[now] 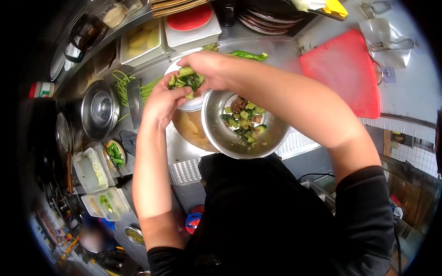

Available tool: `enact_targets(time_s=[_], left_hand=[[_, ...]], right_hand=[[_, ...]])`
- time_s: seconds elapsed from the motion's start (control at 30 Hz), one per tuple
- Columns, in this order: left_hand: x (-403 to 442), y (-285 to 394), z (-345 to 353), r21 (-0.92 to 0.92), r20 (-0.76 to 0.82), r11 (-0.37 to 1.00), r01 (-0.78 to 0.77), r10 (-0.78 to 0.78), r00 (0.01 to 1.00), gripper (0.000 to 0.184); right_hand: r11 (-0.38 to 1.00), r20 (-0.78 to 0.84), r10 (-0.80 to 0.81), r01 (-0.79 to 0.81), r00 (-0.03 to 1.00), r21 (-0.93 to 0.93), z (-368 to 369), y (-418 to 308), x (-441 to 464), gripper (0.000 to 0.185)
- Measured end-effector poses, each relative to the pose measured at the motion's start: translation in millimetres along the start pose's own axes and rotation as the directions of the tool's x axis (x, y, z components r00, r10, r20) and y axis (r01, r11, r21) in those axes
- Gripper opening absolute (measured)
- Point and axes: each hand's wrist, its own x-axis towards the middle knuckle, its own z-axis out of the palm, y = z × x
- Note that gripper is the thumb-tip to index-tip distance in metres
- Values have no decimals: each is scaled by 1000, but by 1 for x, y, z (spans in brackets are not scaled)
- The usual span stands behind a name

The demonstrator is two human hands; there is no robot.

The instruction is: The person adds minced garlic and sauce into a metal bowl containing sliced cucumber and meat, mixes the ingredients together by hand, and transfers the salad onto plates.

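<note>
My left hand point(161, 102) and my right hand point(208, 69) are cupped together around a clump of chopped green vegetable point(189, 81), which looks like cucumber with dark green leaves. Both hands are over a white plate point(191, 106), mostly hidden beneath them. Close to my body, a steel bowl point(212, 138) contains more green chunks point(246, 117) and some brown bits point(238, 105) that look like meat. A round wooden board point(189, 129) lies partly under the bowl and plate. To the left of my left hand rests a cleaver point(134, 102) among long green beans point(121, 89).
Beyond my right arm a red cutting board point(343, 73) leans at the wall. Green peppers point(248, 55) lie at the back, below stacked dark plates point(267, 18). At left are a steel basin point(100, 110) and vegetable tubs point(90, 170). Another person point(92, 239) is at lower left.
</note>
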Motion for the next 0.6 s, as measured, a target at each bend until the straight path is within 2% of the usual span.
enact_targets(time_s=[0.07,0.17,0.27,0.37,0.4,0.47,0.5,0.53,0.57,0.6], left_hand=[[23,-13,-20,4,7,998,62,-62,998,60],[48,-33,-30,105,-94,989,103,-93,991,59],[62,-45,-28,108,-108,991,83,-72,992,64],[58,-41,-17,169,-79,983,78,-65,995,66],[50,-34,-11,199,-82,977,79,-64,995,65],[41,-26,-6,317,-63,944,92,-76,995,64],[37,-23,0,416,-106,906,76,-34,994,62],[28,-14,8,510,-147,858,63,15,989,61],[16,-3,19,600,-183,798,56,69,981,60],[2,13,31,783,-173,621,36,161,972,55]], right_hand=[[998,-3,55,-55,998,-42,3,7,34,33],[983,21,145,-142,989,-116,3,19,65,38],[968,91,223,-209,971,-136,0,23,72,41],[947,-46,87,-97,995,-305,0,10,37,41],[928,-122,-3,-43,993,-370,2,1,9,40],[852,-54,-157,107,986,-512,-23,5,-7,37],[798,-9,-229,182,973,-575,-37,9,-14,36],[521,128,-288,267,949,-810,-58,15,-23,35],[173,262,-341,334,903,-927,-74,18,-36,34],[134,254,-286,301,924,-944,-87,24,-49,35]])
